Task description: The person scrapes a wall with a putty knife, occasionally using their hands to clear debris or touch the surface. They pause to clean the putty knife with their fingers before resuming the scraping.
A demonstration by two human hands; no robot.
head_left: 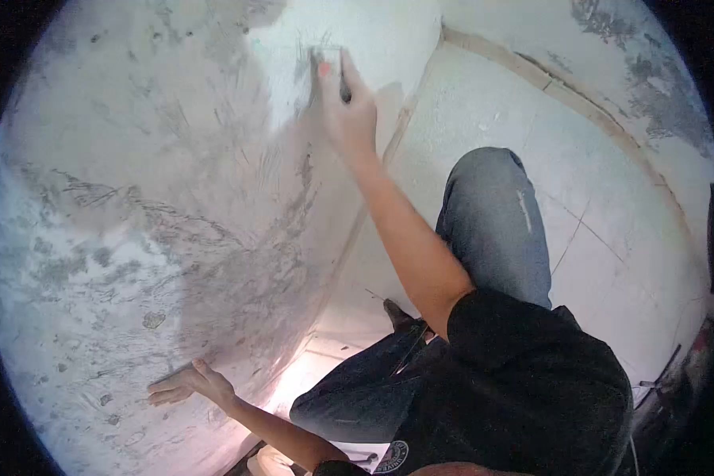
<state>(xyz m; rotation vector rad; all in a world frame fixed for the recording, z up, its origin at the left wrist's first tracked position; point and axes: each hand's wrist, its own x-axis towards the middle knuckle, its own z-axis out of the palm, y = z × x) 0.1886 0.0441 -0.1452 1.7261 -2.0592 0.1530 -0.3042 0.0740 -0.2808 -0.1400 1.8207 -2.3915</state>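
My right hand is raised to the upper part of the wall, with the thumb and fingers closed around a flat, pale hand tool with a red spot. Motion blurs the tool, so I cannot tell its exact kind; its far edge is right at a bright white patch of the wall. Lower down, my left hand is open, fingers stretched out along the rough, scratched wall. A thin dark strip runs along its upper edge.
Tiled floor stretches to the right of the wall, bordered by a curved ledge along another wall. My bent knee rises between the right forearm and the floor. Dark objects and a cable lie at the right edge.
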